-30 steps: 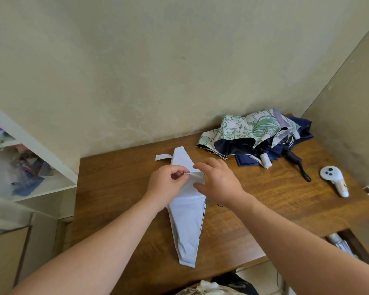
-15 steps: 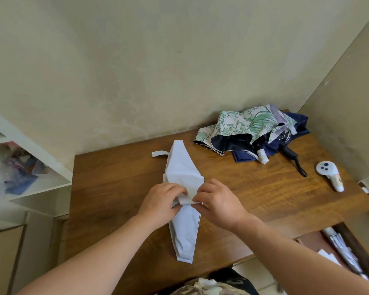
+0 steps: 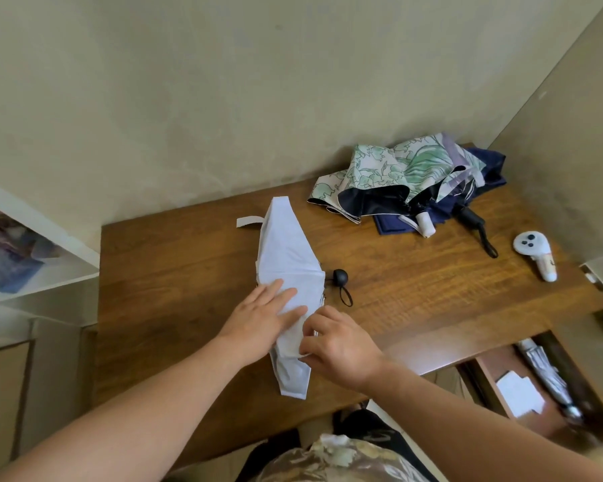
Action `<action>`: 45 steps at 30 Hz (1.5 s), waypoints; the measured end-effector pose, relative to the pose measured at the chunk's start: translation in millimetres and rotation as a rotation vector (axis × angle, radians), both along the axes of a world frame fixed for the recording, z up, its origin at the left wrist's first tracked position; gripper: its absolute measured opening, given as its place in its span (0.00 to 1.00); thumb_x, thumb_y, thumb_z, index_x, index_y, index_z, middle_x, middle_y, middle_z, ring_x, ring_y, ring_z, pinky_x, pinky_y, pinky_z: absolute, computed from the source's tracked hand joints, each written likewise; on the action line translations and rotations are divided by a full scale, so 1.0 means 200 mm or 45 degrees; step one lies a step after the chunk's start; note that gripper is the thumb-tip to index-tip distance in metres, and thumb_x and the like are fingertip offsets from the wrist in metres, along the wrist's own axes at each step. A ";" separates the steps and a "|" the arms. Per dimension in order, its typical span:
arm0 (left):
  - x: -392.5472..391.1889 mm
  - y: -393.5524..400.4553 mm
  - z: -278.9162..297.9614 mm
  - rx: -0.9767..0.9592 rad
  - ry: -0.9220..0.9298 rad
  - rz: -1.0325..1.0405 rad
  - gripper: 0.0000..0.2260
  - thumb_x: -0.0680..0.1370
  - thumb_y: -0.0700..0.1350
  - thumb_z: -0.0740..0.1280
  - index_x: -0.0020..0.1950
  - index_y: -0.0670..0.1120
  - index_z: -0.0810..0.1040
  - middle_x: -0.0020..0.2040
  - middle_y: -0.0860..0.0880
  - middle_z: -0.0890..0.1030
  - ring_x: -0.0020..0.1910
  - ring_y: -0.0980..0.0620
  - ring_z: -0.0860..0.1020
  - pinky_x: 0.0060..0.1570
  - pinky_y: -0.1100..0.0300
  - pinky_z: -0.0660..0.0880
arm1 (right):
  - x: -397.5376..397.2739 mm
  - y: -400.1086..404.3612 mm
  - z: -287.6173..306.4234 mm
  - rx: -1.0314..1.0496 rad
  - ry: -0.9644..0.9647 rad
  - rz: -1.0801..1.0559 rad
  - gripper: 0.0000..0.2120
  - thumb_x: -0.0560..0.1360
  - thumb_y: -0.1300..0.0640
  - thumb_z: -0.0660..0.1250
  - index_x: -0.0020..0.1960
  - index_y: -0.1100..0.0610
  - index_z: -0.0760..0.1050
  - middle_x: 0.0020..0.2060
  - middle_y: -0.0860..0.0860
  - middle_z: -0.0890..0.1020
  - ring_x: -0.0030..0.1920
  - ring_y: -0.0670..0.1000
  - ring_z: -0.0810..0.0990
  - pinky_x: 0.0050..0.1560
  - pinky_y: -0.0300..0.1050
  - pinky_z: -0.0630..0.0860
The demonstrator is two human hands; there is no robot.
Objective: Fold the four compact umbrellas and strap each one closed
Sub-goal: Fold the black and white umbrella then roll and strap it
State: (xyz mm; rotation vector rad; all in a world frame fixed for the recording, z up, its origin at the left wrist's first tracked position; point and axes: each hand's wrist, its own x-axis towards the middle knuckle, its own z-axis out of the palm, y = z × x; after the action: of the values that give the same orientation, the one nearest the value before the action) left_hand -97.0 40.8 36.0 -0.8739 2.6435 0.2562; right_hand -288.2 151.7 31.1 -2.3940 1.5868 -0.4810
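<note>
Two hands | left grip (image 3: 263, 316) now flat on white umbrella (image 3: 288, 252) | right grip (image 3: 338, 346) pinches fabric (black handle (image 3: 340, 277) newly exposed)

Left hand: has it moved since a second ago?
Yes. The left hand, earlier pinching the white umbrella mid-length, now lies flat on it, nearer the table's front edge.

Soft, even daylight, wide-angle view

The light is diffuse, with only faint shadows under the hands on the worktop (image 3: 188, 273) and no glare. The centre is sharp; the shelf (image 3: 32, 259) at the left edge and the lower corners are blurred, and straight lines bend toward the edges.
</note>
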 end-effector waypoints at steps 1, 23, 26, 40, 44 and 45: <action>0.00 0.01 -0.02 0.015 -0.035 -0.026 0.31 0.88 0.48 0.59 0.84 0.66 0.45 0.86 0.54 0.39 0.84 0.46 0.33 0.74 0.50 0.33 | 0.00 0.01 -0.02 0.016 0.006 0.007 0.05 0.73 0.50 0.73 0.40 0.50 0.81 0.47 0.46 0.75 0.49 0.54 0.73 0.39 0.52 0.75; 0.18 0.37 -0.34 0.292 0.624 1.268 0.12 0.81 0.45 0.71 0.64 0.53 0.76 0.61 0.55 0.76 0.61 0.52 0.78 0.58 0.57 0.77 | -0.06 0.06 -0.22 0.480 -0.350 -0.430 0.08 0.83 0.49 0.63 0.48 0.52 0.71 0.42 0.48 0.76 0.47 0.52 0.71 0.43 0.48 0.65; 0.16 0.44 -0.34 0.700 0.647 1.361 0.08 0.83 0.52 0.68 0.63 0.58 0.77 0.56 0.60 0.77 0.55 0.59 0.78 0.49 0.65 0.74 | -0.08 0.05 -0.21 0.505 -0.417 -0.540 0.09 0.84 0.50 0.62 0.46 0.51 0.67 0.41 0.46 0.73 0.45 0.50 0.69 0.43 0.47 0.62; 0.04 0.54 -0.36 1.142 0.725 1.716 0.08 0.78 0.53 0.74 0.53 0.52 0.85 0.47 0.55 0.87 0.49 0.53 0.84 0.56 0.51 0.81 | -0.02 0.11 -0.18 0.323 -0.197 -0.286 0.09 0.79 0.48 0.62 0.48 0.53 0.72 0.46 0.47 0.74 0.48 0.51 0.70 0.45 0.44 0.65; 0.08 0.62 -0.36 1.298 0.760 1.831 0.07 0.81 0.50 0.73 0.58 0.50 0.84 0.50 0.50 0.86 0.44 0.53 0.80 0.42 0.61 0.75 | 0.00 0.11 -0.21 0.230 -0.151 -0.272 0.07 0.76 0.52 0.69 0.46 0.53 0.73 0.49 0.47 0.73 0.50 0.51 0.70 0.45 0.45 0.73; 0.09 0.64 -0.37 1.293 0.753 1.852 0.08 0.82 0.49 0.72 0.60 0.50 0.83 0.51 0.50 0.85 0.44 0.52 0.80 0.41 0.62 0.75 | 0.01 0.11 -0.21 0.201 -0.116 -0.243 0.07 0.76 0.53 0.70 0.46 0.54 0.73 0.50 0.47 0.72 0.50 0.51 0.70 0.44 0.47 0.74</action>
State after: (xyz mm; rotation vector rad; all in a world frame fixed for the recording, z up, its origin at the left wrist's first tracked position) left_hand -78.8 169.0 -37.0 -2.1767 1.1890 2.1087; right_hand -286.7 173.5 -11.4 -2.0874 1.7513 -0.4733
